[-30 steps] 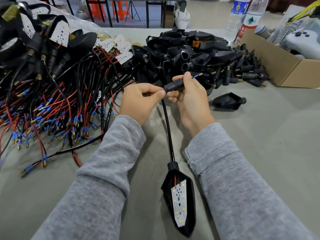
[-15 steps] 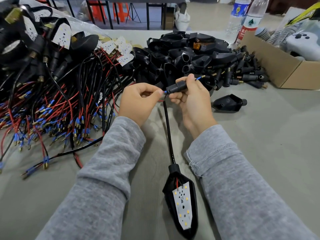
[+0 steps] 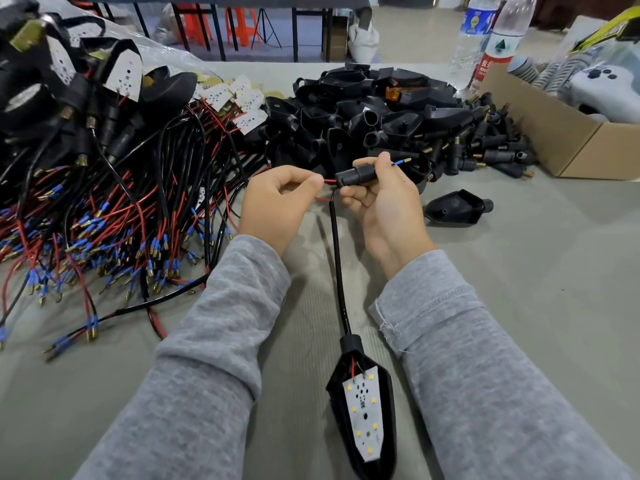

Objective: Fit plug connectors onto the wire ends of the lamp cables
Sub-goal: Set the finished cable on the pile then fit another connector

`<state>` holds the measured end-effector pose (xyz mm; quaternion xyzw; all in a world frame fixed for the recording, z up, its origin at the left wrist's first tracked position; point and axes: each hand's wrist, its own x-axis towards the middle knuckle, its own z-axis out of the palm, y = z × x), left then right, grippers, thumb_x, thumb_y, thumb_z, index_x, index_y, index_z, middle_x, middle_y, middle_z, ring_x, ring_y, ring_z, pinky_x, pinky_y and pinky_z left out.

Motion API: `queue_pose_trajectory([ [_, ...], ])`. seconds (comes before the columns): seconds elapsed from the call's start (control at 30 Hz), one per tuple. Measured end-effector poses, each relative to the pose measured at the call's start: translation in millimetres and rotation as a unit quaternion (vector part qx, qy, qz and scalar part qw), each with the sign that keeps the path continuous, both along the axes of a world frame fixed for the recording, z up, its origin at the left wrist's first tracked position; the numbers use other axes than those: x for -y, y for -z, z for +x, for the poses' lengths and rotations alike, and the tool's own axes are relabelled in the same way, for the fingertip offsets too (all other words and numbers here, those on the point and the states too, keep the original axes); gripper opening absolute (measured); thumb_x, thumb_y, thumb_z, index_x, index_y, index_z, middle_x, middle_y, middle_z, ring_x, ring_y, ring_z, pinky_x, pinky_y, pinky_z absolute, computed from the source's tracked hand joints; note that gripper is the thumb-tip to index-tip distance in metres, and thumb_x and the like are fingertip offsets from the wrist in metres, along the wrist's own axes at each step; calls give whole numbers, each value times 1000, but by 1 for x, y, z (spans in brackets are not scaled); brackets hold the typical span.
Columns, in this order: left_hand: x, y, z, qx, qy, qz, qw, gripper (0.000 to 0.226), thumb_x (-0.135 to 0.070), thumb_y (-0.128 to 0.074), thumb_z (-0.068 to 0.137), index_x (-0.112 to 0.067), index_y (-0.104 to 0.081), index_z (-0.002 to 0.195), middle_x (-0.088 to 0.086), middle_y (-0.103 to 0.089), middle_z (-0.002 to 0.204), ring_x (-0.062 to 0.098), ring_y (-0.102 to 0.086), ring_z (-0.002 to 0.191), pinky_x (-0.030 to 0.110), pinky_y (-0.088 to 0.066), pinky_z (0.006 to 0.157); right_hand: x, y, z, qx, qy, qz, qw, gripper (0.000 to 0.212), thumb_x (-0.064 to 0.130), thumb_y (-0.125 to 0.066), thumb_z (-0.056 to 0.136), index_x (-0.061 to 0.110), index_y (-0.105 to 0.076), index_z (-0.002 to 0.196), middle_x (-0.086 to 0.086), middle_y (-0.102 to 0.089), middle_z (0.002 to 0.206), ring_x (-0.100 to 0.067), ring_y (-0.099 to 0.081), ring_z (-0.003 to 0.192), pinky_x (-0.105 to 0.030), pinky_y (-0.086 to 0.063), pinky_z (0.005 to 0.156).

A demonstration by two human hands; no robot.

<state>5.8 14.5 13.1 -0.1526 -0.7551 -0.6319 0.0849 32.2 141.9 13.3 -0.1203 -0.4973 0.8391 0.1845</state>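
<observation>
My right hand (image 3: 382, 202) grips a black plug connector (image 3: 356, 174) above the table, a blue-sleeved wire tip (image 3: 401, 162) poking out past its right end. My left hand (image 3: 278, 202) pinches a red wire (image 3: 329, 181) that runs into the connector's left end. From there a black cable (image 3: 337, 258) runs down to a black lamp housing (image 3: 362, 410) with a white LED board, lying between my forearms.
A big tangle of red and black lamp cables (image 3: 114, 216) fills the left. A heap of black housings and connectors (image 3: 388, 116) lies behind my hands; one loose housing (image 3: 457, 207) sits to the right. A cardboard box (image 3: 554, 133) and two bottles (image 3: 491, 39) stand far right.
The red wire now shows between my left fingers and the connector. Both hands have shifted a little to the right with the connector.
</observation>
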Motion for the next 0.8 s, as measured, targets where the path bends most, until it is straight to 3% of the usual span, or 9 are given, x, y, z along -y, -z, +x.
queue_pose_trajectory([
  [0.17, 2, 0, -2, -11, 0, 0, 1000, 14, -13, -69, 88, -22, -69, 76, -7, -67, 71, 3, -60, 66, 14, -48, 67, 1, 0, 1, 1, -1, 1, 1000, 36, 30, -35, 107, 7, -59, 94, -1, -66, 61, -11, -60, 50, -22, -52, 54],
  [0.33, -2, 2, 3, -17, 29, -8, 999, 21, -10, -70, 86, -24, -69, 71, -16, -65, 59, -4, -58, 60, 10, -45, 62, 4, 1, 1, -6, -10, 15, 1000, 36, 31, -37, 107, 8, -60, 91, -1, -62, 59, -10, -56, 48, -23, -51, 54],
  [0.5, -3, 2, 2, 1, 29, 11, 1000, 16, -14, -66, 90, -23, -70, 78, -12, -68, 66, -1, -61, 65, 13, -48, 64, 2, 0, 0, -10, 3, 7, 1000, 35, 30, -38, 107, 8, -61, 92, 0, -64, 58, -9, -57, 46, -22, -51, 52],
  [0.63, -2, 4, -1, 19, 3, 27, 999, 14, -15, -67, 90, -21, -67, 77, -3, -67, 70, 4, -63, 63, 15, -49, 57, 1, -2, 2, -13, -1, -6, 1000, 32, 29, -42, 106, 8, -62, 93, -2, -64, 62, -10, -58, 49, -22, -52, 53],
  [0.8, 0, 6, -6, 21, -30, 23, 999, 15, -18, -68, 90, -23, -65, 76, -3, -64, 68, 8, -59, 60, 18, -47, 55, 6, -5, 3, -40, -28, 21, 999, 7, 5, -58, 95, 9, -61, 90, -5, -62, 72, -12, -58, 54, -23, -51, 57],
])
